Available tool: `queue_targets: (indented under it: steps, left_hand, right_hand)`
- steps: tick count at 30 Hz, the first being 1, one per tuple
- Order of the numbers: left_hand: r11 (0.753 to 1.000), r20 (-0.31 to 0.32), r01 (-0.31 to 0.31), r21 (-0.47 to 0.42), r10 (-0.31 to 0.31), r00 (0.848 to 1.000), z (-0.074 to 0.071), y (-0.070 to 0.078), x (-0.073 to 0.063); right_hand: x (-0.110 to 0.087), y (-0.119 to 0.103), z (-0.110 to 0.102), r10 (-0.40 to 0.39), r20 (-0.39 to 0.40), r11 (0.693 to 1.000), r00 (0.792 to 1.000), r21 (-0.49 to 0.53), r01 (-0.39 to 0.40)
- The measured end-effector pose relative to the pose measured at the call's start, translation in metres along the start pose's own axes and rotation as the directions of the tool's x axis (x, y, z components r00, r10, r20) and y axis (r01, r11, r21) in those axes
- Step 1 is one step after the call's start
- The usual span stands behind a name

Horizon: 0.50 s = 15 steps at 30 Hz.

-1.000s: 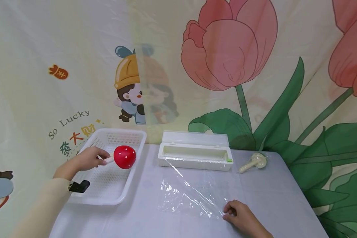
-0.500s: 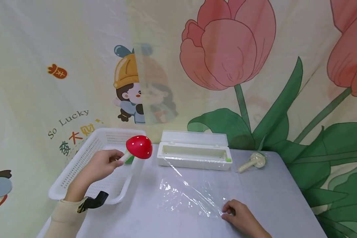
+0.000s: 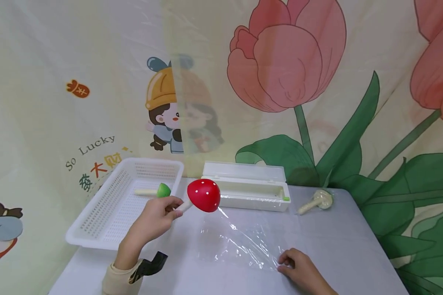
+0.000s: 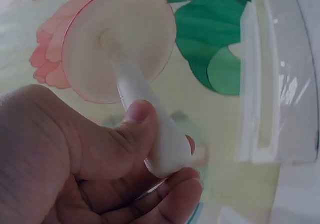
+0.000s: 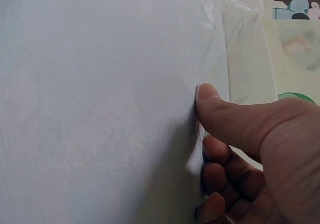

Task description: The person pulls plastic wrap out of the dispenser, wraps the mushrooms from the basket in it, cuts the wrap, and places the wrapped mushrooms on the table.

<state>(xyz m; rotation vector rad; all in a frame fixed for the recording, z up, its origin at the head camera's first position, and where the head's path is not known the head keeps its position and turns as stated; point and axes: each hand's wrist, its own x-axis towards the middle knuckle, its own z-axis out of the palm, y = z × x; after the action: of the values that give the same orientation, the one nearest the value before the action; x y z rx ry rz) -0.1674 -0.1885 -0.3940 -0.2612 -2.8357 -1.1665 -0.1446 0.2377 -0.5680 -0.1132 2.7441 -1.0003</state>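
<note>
My left hand pinches the white stem of a toy mushroom between thumb and fingers, above the table. Its red cap with white dots points right, in front of the white cling film box. In the left wrist view the thumb presses on the stem, and the cap's pale underside shows. A sheet of clear cling film lies on the table, running forward from the box. At the film's near right corner, my right hand pinches the edge with thumb and fingers.
On the left stands a white perforated basket, with a green-capped toy mushroom inside. A pale mushroom-shaped thing wrapped in film lies right of the box. Behind the table hangs a printed curtain.
My left hand has carried the red mushroom out of the basket and to the right, toward the film box. The green-capped mushroom in the basket has come into view. My right hand stays put.
</note>
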Motion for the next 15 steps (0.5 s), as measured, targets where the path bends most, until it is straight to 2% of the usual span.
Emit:
queue_targets:
  steps: [6,11,15]
  left_hand:
    - [0.996,-0.017,0.029,-0.084,-0.031,0.999,0.035,0.009,0.002]
    - [0.993,-0.011,-0.038,-0.110,0.037,0.999,0.069,0.014,0.008]
    - [0.985,0.061,-0.072,-0.155,0.082,0.995,0.100,0.007,0.015]
  right_hand:
    - [0.000,-0.003,0.001,0.037,-0.006,0.999,0.999,0.004,-0.037]
    - [0.000,-0.003,0.002,0.061,-0.012,0.998,0.998,0.014,-0.061]
    - [0.001,-0.003,0.003,0.061,-0.012,0.998,0.998,0.014,-0.061]
